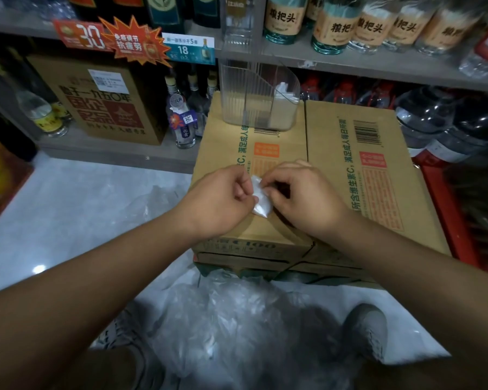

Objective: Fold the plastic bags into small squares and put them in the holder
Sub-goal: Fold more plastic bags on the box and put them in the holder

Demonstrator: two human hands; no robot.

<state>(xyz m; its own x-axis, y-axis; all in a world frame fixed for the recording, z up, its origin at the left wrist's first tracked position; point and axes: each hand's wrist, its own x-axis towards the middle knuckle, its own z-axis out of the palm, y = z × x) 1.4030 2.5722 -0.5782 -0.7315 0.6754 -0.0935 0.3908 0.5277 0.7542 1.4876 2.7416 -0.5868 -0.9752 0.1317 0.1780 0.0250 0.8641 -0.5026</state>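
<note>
Head view: both hands, left hand (220, 199) and right hand (302, 195), pinch a crinkly, seemingly square-folded plastic bag (261, 202).

Both hands, left (219, 199) and right (299, 194), pinch folded bag (261, 202) on carton (335, 175); holder (258, 97) behind.

You're in a shop, facing the drinks shelves: the grey shelf (378, 66) at the far side holds rows of labelled bottles (283, 18). Printed price tags (188, 50) and a red starburst sale sticker (137, 42) hang on its edge at far left. A stock carton (102, 102) sits below.
</note>
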